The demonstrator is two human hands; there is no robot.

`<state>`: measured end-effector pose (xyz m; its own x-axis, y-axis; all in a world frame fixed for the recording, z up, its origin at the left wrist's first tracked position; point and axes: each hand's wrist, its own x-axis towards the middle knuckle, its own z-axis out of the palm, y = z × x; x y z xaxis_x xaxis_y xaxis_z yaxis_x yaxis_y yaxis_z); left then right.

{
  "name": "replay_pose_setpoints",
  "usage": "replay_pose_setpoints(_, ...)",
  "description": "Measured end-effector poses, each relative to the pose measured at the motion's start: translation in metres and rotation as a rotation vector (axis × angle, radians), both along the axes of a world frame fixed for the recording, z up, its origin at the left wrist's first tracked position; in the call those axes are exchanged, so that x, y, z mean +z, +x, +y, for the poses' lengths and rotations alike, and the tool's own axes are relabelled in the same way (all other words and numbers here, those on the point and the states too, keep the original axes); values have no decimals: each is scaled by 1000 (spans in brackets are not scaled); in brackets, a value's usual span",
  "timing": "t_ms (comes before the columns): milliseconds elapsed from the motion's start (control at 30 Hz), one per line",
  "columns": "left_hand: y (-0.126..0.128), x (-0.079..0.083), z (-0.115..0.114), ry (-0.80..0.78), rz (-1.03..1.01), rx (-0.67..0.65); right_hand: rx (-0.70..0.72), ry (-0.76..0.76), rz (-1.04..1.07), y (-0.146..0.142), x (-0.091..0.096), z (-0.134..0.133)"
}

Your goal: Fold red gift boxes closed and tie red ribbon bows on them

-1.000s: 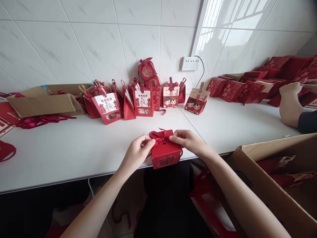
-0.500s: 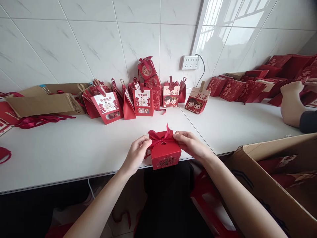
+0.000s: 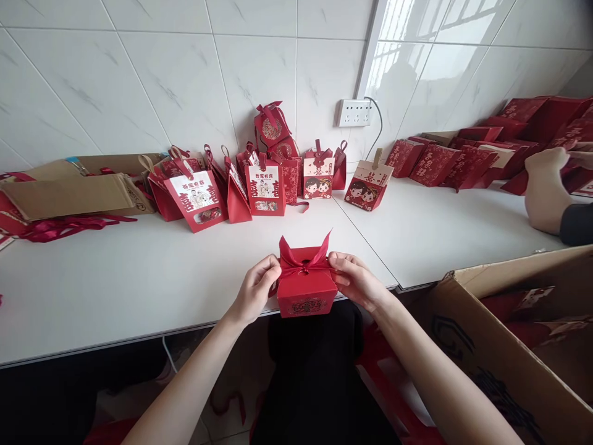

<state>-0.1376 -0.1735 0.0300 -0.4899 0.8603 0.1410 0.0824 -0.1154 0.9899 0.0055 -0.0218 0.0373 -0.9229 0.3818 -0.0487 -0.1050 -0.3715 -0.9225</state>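
A small red gift box point(image 3: 307, 290) with a dark printed emblem on its front sits at the table's near edge. Across its top runs a red ribbon point(image 3: 305, 267), knotted in the middle, with two ends standing up. My left hand point(image 3: 259, 281) pinches the ribbon at the box's left side. On the right side my right hand point(image 3: 353, 276) is closed on the ribbon too, thumb against fingers. Both hands touch or nearly touch the box's sides; the exact grip is partly hidden by the fingers.
Several red gift boxes point(image 3: 267, 191) line the wall. An open carton point(image 3: 69, 196) with loose red ribbons point(image 3: 69, 227) stands at left. Another carton point(image 3: 504, 346) is at right, below the table edge. Another person's hand point(image 3: 546, 173) is by stacked red packets point(image 3: 435, 165).
The ribbon has been drawn into a tighter, flatter knot, and its two ends now stand upright to either side. The box has turned slightly to face me more squarely.
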Motion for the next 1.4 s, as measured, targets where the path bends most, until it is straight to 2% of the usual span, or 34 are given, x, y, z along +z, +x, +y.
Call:
replay_pose_setpoints(167,4,2,-2,-81,-25,84,-74,143,11,4,-6,7)
replay_pose_setpoints(333,17,9,-14,-182,77,147,-283,316,49,9,-15,15)
replay_pose_setpoints(467,12,11,-11,-205,117,24,-207,415,30,21,-15,0)
replay_pose_setpoints(500,5,10,-10,-196,153,37,-218,446,4,26,-13,-6)
replay_pose_setpoints(533,-3,10,-8,-190,218,107,-245,470,-26,33,-10,-12)
replay_pose_setpoints(567,-13,10,-7,-186,304,231,-258,482,-59,40,-6,-18)
replay_pose_setpoints(600,-22,11,-7,-174,398,408,-228,476,-95,47,-3,-23)
replay_pose_setpoints(667,-37,14,-8,-132,479,669,-35,409,-147,60,4,-32)
replay_pose_setpoints(700,-40,17,-10,-116,454,712,85,372,-156,65,8,-35)
replay_pose_setpoints(733,-41,20,-13,-104,417,706,168,355,-160,68,10,-36)
replay_pose_setpoints(767,-39,23,-15,-98,388,674,188,365,-160,70,13,-37)
replay_pose_setpoints(800,-35,26,-18,-99,387,627,131,404,-160,69,14,-36)
replay_pose_setpoints(933,-4,35,-23,-147,613,488,-385,636,-157,54,11,-21)
replay_pose_setpoints(1000,12,37,-21,-143,753,488,-487,716,-82,42,5,-9)
replay_pose_setpoints(1033,19,37,-20,-124,819,495,-463,753,-45,35,1,-4)
replay_pose_setpoints(1100,30,36,-16,-82,947,492,-317,811,-8,24,-5,2)
replay_pose_setpoints(1200,40,34,-12,-91,1104,450,-139,857,-2,16,-12,-3)
replay_pose_setpoints(1300,38,32,-13,-160,1177,402,-143,916,-6,22,-14,-21)
replay_pose_setpoints(1400,26,31,-18,-152,1160,357,-166,987,-52,33,-13,-37)
